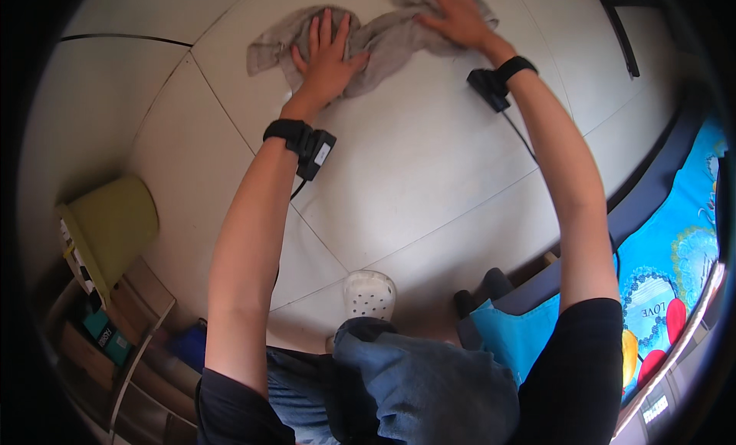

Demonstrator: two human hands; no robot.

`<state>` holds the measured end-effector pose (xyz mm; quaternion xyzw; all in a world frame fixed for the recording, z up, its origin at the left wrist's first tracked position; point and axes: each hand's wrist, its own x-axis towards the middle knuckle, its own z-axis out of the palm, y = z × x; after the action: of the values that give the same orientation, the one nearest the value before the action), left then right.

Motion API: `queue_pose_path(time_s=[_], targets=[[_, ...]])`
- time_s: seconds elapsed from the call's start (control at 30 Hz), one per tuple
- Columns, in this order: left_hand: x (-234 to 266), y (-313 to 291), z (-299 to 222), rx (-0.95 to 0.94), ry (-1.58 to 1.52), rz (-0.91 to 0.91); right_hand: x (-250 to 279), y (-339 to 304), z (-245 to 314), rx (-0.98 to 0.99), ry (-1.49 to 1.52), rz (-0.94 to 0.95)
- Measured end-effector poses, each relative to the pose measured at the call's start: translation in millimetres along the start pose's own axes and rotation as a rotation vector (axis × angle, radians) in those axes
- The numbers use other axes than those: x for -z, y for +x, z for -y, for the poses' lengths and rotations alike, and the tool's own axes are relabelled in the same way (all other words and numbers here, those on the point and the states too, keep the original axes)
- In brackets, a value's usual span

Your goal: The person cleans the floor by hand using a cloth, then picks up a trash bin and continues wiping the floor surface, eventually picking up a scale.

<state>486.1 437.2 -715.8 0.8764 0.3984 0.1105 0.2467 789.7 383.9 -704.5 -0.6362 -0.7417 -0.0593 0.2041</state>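
Note:
A crumpled grey-beige cloth point(383, 46) lies spread on the pale tiled floor point(429, 161). On its left part rests my left hand point(328, 65), palm down with the fingers spread. My right hand point(460, 22) lies flat on the right part of the cloth, its fingers stretched out and partly cut by the top edge of the picture. Both arms reach far forward. Each wrist wears a black strap with a small black box and a cable.
A white clog point(369, 295) on my foot stands below the cloth. To the left are an olive-green bin point(119, 219) and a wooden shelf point(146, 330) with boxes. A low dark frame with a bright blue printed cover point(652, 299) runs along the right.

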Motion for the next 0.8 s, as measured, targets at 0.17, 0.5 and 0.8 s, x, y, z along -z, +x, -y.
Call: queue_pose_path(time_s=[0.17,0.5,0.8], targets=[[-31.6,5.4,-49.8,-0.198,0.047,-0.006,24.4,-34.9,-25.2,-0.338,0.03,0.281],[-41.2,-146.5,-138.7,-0.642,-0.193,0.533,129.0,-229.2,87.6,-0.334,0.066,0.654],[-51.1,-167.1,-183.2,-0.538,-0.335,0.841,190.7,-359.7,12.6,-0.77,-0.067,0.648]])
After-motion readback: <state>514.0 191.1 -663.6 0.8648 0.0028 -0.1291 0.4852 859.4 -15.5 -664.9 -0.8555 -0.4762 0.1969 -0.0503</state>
